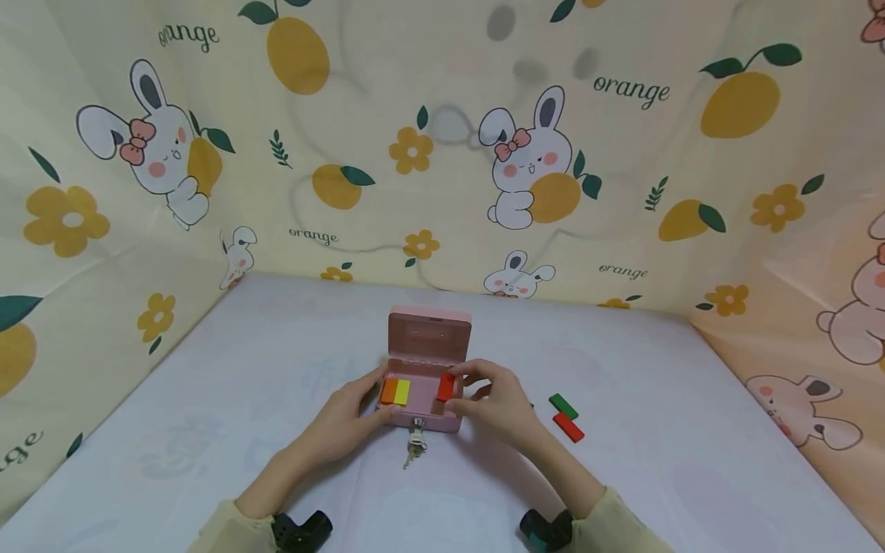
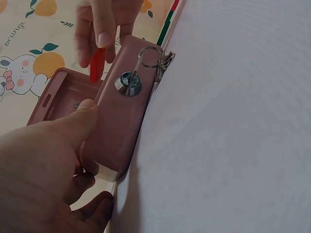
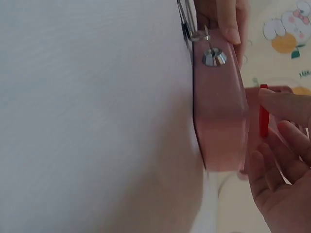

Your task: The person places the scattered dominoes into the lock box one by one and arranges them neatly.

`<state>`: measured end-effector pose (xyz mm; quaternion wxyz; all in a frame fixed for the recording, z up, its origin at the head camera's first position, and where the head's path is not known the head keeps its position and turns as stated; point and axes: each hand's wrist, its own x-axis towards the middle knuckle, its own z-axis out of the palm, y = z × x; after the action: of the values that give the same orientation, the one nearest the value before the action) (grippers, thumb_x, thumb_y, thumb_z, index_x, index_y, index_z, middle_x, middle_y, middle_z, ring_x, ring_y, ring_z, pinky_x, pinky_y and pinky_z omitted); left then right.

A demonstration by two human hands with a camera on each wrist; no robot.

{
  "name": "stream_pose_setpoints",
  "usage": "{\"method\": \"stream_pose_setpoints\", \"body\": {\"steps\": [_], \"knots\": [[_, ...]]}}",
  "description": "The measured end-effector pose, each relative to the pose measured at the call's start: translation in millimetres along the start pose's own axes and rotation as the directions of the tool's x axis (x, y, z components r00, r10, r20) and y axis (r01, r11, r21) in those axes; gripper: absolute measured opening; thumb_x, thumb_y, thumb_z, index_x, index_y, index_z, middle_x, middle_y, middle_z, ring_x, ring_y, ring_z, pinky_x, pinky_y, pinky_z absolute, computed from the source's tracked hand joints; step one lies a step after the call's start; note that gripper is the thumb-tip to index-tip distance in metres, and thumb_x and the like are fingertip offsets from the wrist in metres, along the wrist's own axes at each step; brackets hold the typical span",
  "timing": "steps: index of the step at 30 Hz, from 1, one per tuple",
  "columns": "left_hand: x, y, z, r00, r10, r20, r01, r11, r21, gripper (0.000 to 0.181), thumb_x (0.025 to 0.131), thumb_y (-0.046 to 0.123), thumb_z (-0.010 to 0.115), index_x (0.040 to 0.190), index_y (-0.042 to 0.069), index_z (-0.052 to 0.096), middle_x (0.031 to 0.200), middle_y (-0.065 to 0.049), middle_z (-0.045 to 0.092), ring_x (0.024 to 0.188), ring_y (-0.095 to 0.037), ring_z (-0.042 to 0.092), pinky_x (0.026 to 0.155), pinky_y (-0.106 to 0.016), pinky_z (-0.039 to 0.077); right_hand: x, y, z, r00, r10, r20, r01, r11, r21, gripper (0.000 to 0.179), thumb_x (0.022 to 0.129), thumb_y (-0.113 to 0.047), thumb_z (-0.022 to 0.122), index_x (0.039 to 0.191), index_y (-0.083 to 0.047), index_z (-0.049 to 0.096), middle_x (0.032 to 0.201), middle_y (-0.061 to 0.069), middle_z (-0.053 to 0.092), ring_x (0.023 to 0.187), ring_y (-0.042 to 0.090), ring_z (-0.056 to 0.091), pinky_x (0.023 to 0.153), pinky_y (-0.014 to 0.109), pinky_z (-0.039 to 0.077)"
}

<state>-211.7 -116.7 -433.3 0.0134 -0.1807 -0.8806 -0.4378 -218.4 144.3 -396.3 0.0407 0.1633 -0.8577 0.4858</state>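
A small pink metal cash box (image 1: pixel 439 422) stands on the table with its lid (image 1: pixel 429 338) raised. My left hand (image 1: pixel 349 415) grips its left side, thumb at the front edge. Over the right end of the box, my right hand (image 1: pixel 501 403) pinches a red block (image 3: pixel 264 114) between thumb and fingers, held on edge above the rim. An orange block (image 1: pixel 389 391) and a yellow block (image 1: pixel 402 392) lie side by side inside at the left. A key on a ring (image 2: pixel 150 57) sits in the front lock (image 2: pixel 128 83), with more keys hanging from it.
Right of the box, a green block (image 1: pixel 563 405) and another red block (image 1: pixel 568 427) lie on the white tabletop (image 1: pixel 664 461). A bit of green shows beside my right hand, mostly hidden. A printed cloth (image 1: pixel 429 77) with rabbits and oranges surrounds the table.
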Motion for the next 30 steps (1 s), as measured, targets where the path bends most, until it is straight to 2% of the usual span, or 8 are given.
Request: {"method": "stream_pose_setpoints", "body": {"steps": [6,12,17,22,30], "knots": [[-1.1,0.0,-1.4,1.000,-0.009,0.004,0.009,1.000,-0.014,0.079,0.092,0.042,0.068,0.156,0.014,0.030,0.157,-0.010,0.031,0.143,-0.030,0.026,0.113,-0.052,0.024,6.2,-7.5,11.0,0.998,-0.036,0.050,0.035,0.999,0.008,0.039,0.078,-0.008,0.084,0.113,-0.011,0.068,0.103,0.006,0.065,0.095,0.027,0.059,0.081,0.036,0.056],[-1.0,-1.2,-1.3,1.000,-0.006,0.011,0.006,1.000,-0.023,0.077,0.094,0.039,0.068,0.156,0.013,0.030,0.156,-0.009,0.032,0.143,-0.029,0.026,0.114,-0.051,0.024,10.3,-10.5,20.4,0.996,-0.026,0.085,0.023,0.999,0.032,0.039,0.079,-0.006,0.083,0.114,-0.010,0.067,0.107,0.002,0.065,0.094,0.024,0.065,0.080,0.030,0.057],[0.1,-1.1,-1.0,1.000,-0.001,0.011,0.002,1.000,-0.029,0.077,0.093,0.038,0.068,0.155,0.012,0.031,0.156,-0.008,0.032,0.143,-0.029,0.026,0.114,-0.052,0.024,15.6,-12.9,26.9,0.994,-0.002,0.105,-0.003,0.999,0.043,0.038,0.080,-0.005,0.082,0.114,-0.008,0.066,0.107,0.003,0.066,0.096,0.025,0.067,0.081,0.030,0.057],[-1.4,-0.3,-1.2,1.000,-0.019,0.010,0.019,0.999,-0.028,0.078,0.093,0.042,0.067,0.156,0.013,0.030,0.156,-0.009,0.034,0.143,-0.030,0.027,0.113,-0.052,0.025,22.8,-12.7,30.8,0.991,0.000,0.137,-0.001,1.000,0.007,0.036,0.080,-0.004,0.082,0.113,-0.008,0.067,0.106,0.004,0.066,0.096,0.025,0.066,0.081,0.031,0.057],[-2.2,0.3,-1.9,1.000,0.001,0.010,-0.001,1.000,-0.023,0.077,0.094,0.040,0.067,0.155,0.011,0.030,0.156,-0.008,0.033,0.143,-0.029,0.027,0.114,-0.049,0.025,30.4,-11.2,32.8,0.986,-0.028,0.167,0.043,0.995,-0.086,0.034,0.078,-0.004,0.083,0.108,-0.005,0.069,0.102,0.005,0.067,0.091,0.024,0.064,0.080,0.032,0.057]]}}
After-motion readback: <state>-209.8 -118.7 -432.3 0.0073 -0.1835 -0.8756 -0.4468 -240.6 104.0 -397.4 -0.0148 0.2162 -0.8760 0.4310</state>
